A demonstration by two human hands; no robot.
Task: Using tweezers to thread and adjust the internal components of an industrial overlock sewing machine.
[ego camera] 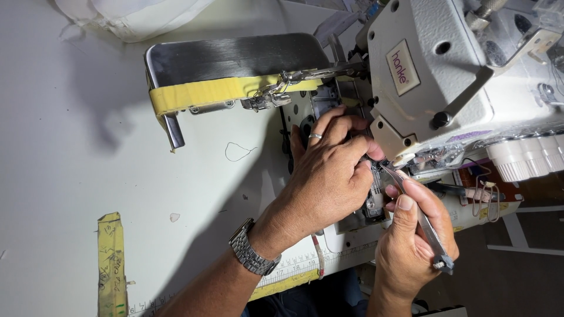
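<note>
Nearest the camera, at about 5 o'clock, the right hand (pixel 411 235) pinches a pair of slim metal tweezers (pixel 418 218) between thumb and fingers; their pointed tips aim toward 11 o'clock, into the needle area of the sewing machine (pixel 435 70), and their blunt end sticks out past the palm at lower right. Just beside it, at the centre, the left hand (pixel 329 170) curls its fingers against the same spot under the machine head, fingertips pressed together as if gripping something small; what they grip is hidden. A smooth ring sits on one finger, and a linked steel wristwatch (pixel 254 254) wraps the wrist at 7 o'clock.

The machine is cream-painted cast metal with a pebbled finish, filling 1 to 3 o'clock. At 11 o'clock a brushed-metal guard plate (pixel 235 57), curved at its corners, carries a band of yellow tape (pixel 205 93). The pale, matte tabletop (pixel 70 152) holds a loose thread loop (pixel 238 151) near the centre and a worn yellow strip (pixel 111 264) at 8 o'clock. White cloth (pixel 135 14) lies bunched at 12 o'clock.
</note>
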